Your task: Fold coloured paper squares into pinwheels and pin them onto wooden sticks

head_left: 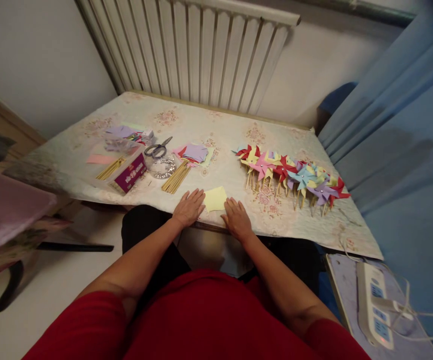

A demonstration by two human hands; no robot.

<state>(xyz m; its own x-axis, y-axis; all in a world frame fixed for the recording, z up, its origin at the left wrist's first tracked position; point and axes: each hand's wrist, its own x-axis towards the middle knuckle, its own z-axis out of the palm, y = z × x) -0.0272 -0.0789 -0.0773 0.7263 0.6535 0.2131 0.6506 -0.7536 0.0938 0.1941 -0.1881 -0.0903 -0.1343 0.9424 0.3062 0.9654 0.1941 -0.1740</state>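
Observation:
A pale yellow piece of paper lies flat near the front edge of the table. My left hand rests flat at its left side, fingers stretched out. On the other side, my right hand lies open with its fingertips at the paper's right edge. Just beyond my left hand is a bundle of thin wooden sticks. Behind the sticks sits a stack of coloured paper pieces, purple on top. Many finished paper pinwheels on sticks lie in a row to the right.
Scissors lie by a clear round container of small shiny pieces. A purple box, more sticks and coloured papers are at the left. A radiator stands behind the table; a power strip is at the lower right.

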